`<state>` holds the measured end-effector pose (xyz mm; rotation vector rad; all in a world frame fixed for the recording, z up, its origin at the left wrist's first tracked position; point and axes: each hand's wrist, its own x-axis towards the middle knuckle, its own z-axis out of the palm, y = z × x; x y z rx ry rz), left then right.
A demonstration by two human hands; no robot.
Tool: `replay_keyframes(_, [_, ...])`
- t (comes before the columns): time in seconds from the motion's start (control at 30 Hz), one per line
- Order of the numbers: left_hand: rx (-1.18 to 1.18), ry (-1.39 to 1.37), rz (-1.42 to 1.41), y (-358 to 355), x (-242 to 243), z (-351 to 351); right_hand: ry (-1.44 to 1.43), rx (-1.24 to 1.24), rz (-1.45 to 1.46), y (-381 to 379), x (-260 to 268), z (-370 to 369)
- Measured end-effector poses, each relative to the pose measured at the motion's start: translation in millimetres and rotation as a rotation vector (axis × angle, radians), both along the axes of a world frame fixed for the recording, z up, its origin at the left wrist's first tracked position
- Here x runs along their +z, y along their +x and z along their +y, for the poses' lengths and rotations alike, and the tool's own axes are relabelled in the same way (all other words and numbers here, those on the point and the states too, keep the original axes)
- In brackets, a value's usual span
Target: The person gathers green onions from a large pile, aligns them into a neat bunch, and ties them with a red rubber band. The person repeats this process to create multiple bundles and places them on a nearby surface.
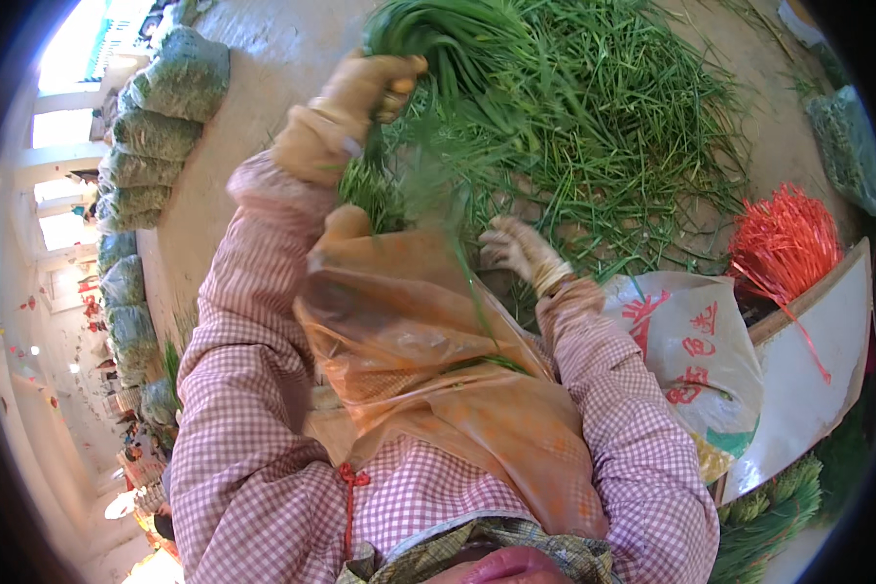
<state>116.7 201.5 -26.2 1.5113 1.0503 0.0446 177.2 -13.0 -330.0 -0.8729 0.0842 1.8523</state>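
My left hand (379, 91), in a pale glove, is raised on the far left with its fingers closed around a bunch of long green leaves (445, 44) that look like garlic chives. The bunch arches away to the right and is blurred, as are some leaves hanging below it. Over the near edge of a loose heap of the same greens (613, 124) is my right hand (522, 252), also gloved. Its fingers are apart and slightly curled, with nothing held. A translucent orange plastic apron (445, 328) covers my lap, and a few stray leaves lie on it.
At right, red plastic strips (785, 241) stand beside a white board (803, 365). A pale sack with red writing (686, 358) lies against my right sleeve. Green bundles (766, 504) sit behind the board. Filled bags (168, 80) line the left side; another bag (843, 146) is far right.
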Motion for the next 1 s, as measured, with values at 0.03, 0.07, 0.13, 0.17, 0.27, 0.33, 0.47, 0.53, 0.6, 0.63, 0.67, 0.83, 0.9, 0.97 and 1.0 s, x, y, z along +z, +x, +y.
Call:
replay_keyframes(0.03, [-0.077, 0.161, 0.048, 10.3, 2.0, 6.8, 0.097, 0.093, 0.047, -16.9, 9.2, 8.9])
replay_keyframes(0.07, [-0.166, 0.509, 0.251, 22.0, -2.2, 4.8, 0.254, 0.134, 0.014, -32.7, 23.7, 12.3])
replay_keyframes(0.13, [0.042, 0.48, 0.093, 35.7, 5.6, 5.8, 0.494, 0.16, 0.192, -52.3, 63.1, 20.9])
replay_keyframes(0.17, [0.188, 0.416, 0.02, 38.2, 9.3, 5.8, 0.684, 0.15, 0.384, -61.8, 86.8, 26.3])
replay_keyframes(0.27, [-0.066, 0.682, 0.234, 33.7, 7.4, -4.2, 0.745, 0.09, 0.486, -68.4, 152.7, 37.1])
replay_keyframes(0.33, [0.058, 0.56, -0.023, 11.9, 2.2, -10.0, 0.778, -0.044, 0.645, -65.0, 182.8, 48.4])
replay_keyframes(0.47, [0.033, 0.606, -0.091, -73.8, -14.5, -44.5, 0.85, -0.413, 0.758, -50.9, 190.6, 69.3])
replay_keyframes(0.53, [-0.027, 0.771, -0.012, -124.0, -14.2, -74.5, 0.748, -0.655, 0.591, -46.8, 176.5, 75.2])
replay_keyframes(0.6, [0.059, 0.609, 0.017, -172.7, -7.6, -106.0, 0.622, -0.773, 0.453, -44.8, 160.8, 78.3])
replay_keyframes(0.63, [0.04, 0.629, 0.088, -195.7, -4.4, -120.0, 0.582, -0.773, 0.425, -43.9, 153.8, 78.4])
replay_keyframes(0.67, [0.025, 0.613, 0.136, -219.0, -1.3, -134.6, 0.521, -0.769, 0.394, -44.7, 148.0, 79.4])
replay_keyframes(0.83, [0.088, 0.311, 0.072, -303.4, -10.1, -169.8, 0.457, -0.612, 0.11, -48.3, 121.3, 87.7])
replay_keyframes(0.9, [0.042, 0.265, 0.131, -319.1, -18.7, -173.2, 0.472, -0.503, -0.186, -50.8, 107.0, 97.1])
replay_keyframes(0.97, [0.161, 0.032, 0.194, -326.4, -28.9, -178.1, 0.234, -0.489, -0.459, -47.2, 94.6, 105.0])
replay_keyframes(1.0, [0.259, -0.101, 0.125, -328.7, -33.7, -181.3, 0.255, -0.542, -0.513, -41.7, 92.8, 109.8])
